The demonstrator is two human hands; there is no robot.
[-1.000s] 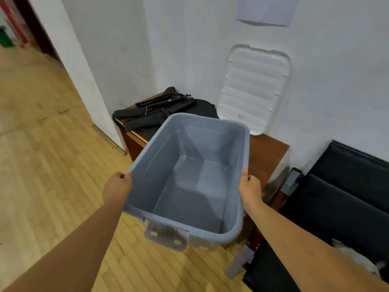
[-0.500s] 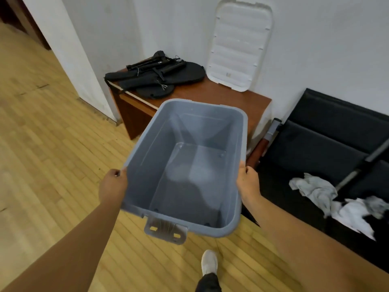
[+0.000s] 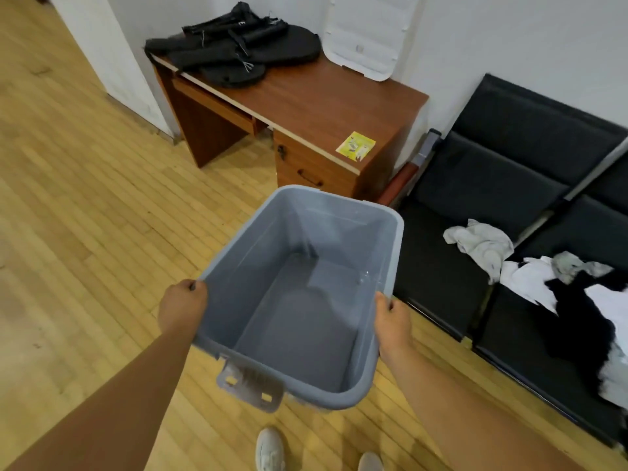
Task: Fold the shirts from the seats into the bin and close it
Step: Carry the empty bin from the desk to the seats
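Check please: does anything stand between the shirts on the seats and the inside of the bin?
Nothing visible does. The bin is open and empty, held at its rim by the left hand and the right hand. Its lid leans on the wall. The shirts lie uncovered on the seats, right of the bin.

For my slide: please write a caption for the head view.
Left hand and right hand hold an empty bin by its rim, beside seats with crumpled shirts.

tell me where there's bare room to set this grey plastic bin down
Bare wooden floor left of the brown wooden desk and before the black padded seats. The seat nearest the desk is mostly bare; rightward, crumpled shirts crowd them.
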